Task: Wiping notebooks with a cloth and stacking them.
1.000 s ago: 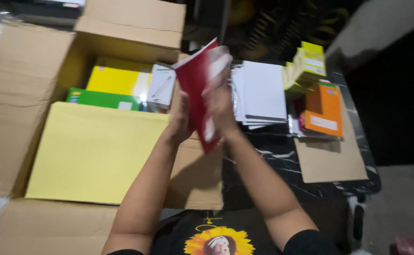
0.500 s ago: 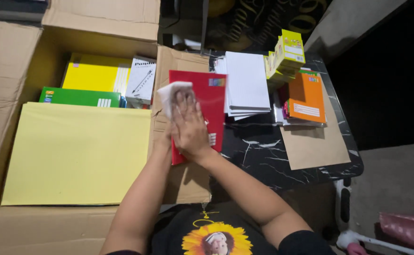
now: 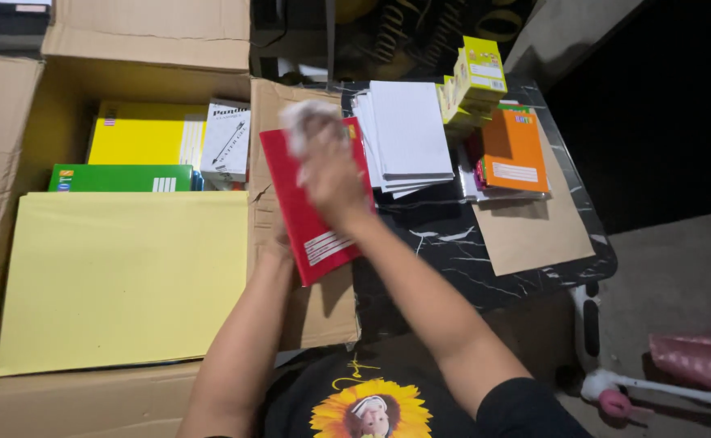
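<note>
A red notebook (image 3: 323, 235) lies tilted over the inner flap of a big cardboard box (image 3: 323, 312). My left hand (image 3: 276, 247) holds the notebook's lower left edge, mostly hidden behind it. My right hand (image 3: 333, 174) presses a crumpled white cloth (image 3: 303, 122) against the top of the red cover; the hand is blurred by motion.
In the box lie a large yellow sheet (image 3: 120, 276), a green book (image 3: 120, 178), a yellow book (image 3: 140, 134) and a white pack (image 3: 226, 142). The black marble table (image 3: 453, 259) carries a white paper stack (image 3: 408, 134), an orange notebook (image 3: 514, 150), small yellow boxes (image 3: 477, 77) and a brown envelope (image 3: 534, 231).
The red notebook went from upright between both hands to lying flat on the flap. My right hand with the cloth has slid up across the cover.
</note>
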